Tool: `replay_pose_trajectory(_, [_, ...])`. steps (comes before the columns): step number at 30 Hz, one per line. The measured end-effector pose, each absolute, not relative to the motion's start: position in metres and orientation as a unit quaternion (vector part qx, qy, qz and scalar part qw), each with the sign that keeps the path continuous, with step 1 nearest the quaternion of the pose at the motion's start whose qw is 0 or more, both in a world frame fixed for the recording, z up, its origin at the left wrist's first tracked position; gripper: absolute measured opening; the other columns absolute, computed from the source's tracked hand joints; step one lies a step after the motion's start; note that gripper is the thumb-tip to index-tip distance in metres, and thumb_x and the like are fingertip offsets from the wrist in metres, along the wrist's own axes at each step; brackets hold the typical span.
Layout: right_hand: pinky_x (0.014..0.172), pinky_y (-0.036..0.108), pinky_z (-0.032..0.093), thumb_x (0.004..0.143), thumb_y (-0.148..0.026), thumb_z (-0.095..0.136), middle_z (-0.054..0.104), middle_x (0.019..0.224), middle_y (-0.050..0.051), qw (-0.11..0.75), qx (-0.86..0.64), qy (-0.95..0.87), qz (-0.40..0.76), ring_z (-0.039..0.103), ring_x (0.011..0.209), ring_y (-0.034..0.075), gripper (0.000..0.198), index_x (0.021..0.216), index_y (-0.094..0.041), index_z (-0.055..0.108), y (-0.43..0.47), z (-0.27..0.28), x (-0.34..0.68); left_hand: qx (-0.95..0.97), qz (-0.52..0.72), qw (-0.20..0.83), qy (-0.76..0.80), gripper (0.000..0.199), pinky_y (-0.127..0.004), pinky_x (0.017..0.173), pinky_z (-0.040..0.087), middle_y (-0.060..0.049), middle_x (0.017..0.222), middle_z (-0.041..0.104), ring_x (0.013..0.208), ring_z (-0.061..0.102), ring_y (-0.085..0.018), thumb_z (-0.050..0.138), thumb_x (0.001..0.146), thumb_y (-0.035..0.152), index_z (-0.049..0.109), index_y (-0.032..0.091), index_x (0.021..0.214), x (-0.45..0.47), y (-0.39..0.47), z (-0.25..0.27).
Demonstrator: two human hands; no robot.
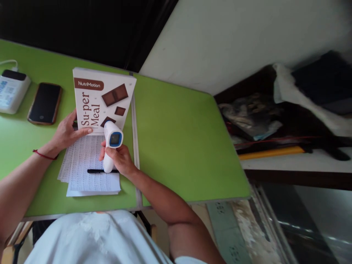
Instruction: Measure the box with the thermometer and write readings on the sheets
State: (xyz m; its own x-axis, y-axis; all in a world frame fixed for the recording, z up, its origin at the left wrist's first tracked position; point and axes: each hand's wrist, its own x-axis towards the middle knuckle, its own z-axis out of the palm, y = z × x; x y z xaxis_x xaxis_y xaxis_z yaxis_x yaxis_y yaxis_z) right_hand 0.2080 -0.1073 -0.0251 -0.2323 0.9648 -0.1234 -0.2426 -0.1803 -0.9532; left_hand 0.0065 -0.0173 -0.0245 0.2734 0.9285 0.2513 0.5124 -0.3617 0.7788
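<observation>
My left hand grips the lower left edge of a white box printed "NutriMotion Su-per Meal" with brown chocolate pictures, thumb across its front. The box stands upright on the green table. In my right hand is a white infrared thermometer with a blue-rimmed screen, its head in front of the box's lower right part. Beneath it lie handwritten paper sheets, stacked unevenly, with a black pen across them. The thermometer's handle hides part of the pen.
A phone and a white device with a cable lie on the left of the green table. A seam runs down the table beside the papers. To the right is a shelf with crumpled cloth and a yellow bar.
</observation>
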Motion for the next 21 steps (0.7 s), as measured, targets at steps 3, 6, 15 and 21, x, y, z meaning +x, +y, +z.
replay_pose_trajectory(3, [0.057, 0.031, 0.048, 0.073, -0.058, 0.065, 0.061, 0.055, -0.004, 0.458, -0.412, -0.440, 0.653, 0.057, 0.052, 0.013, 0.037, 0.078, -0.022, 0.059, -0.1078, -0.0211, 0.2081, 0.749, 0.353, 0.281, 0.485, 0.063, -0.042, 0.089, 0.049, -0.008, 0.108, 0.065, 0.101, 0.061, -0.032, 0.067, 0.070, 0.068, 0.060, 0.023, 0.113, 0.0053, -0.0164, -0.0251])
replay_pose_trajectory(6, [0.056, 0.030, 0.047, 0.076, -0.055, 0.064, 0.061, 0.056, -0.003, 0.462, -0.402, -0.440, 0.658, 0.056, 0.051, 0.013, 0.035, 0.079, -0.021, 0.060, -0.1080, -0.0205, 0.2087, 0.754, 0.351, 0.271, 0.485, 0.064, -0.042, 0.090, 0.049, -0.009, 0.111, 0.064, 0.103, 0.061, -0.032, 0.064, 0.072, 0.069, 0.060, 0.022, 0.114, 0.0049, -0.0158, -0.0253])
replay_pose_trajectory(15, [0.054, 0.028, 0.047, 0.072, -0.051, 0.068, 0.062, 0.055, -0.004, 0.467, -0.431, -0.439, 0.636, 0.056, 0.050, 0.012, 0.032, 0.079, -0.020, 0.060, -0.1087, -0.0253, 0.2080, 0.764, 0.339, 0.268, 0.479, 0.067, -0.037, 0.088, 0.051, -0.009, 0.114, 0.064, 0.101, 0.062, -0.028, 0.064, 0.074, 0.068, 0.057, 0.020, 0.120, 0.0058, -0.0167, -0.0241])
replay_pose_trajectory(21, [0.056, 0.029, 0.048, 0.071, -0.051, 0.068, 0.061, 0.059, -0.003, 0.468, -0.445, -0.454, 0.614, 0.057, 0.053, 0.012, 0.032, 0.076, -0.021, 0.058, -0.1093, -0.0273, 0.2069, 0.770, 0.311, 0.258, 0.494, 0.069, -0.034, 0.089, 0.049, -0.009, 0.116, 0.063, 0.100, 0.060, -0.024, 0.062, 0.077, 0.066, 0.053, 0.017, 0.126, 0.0059, -0.0192, -0.0196])
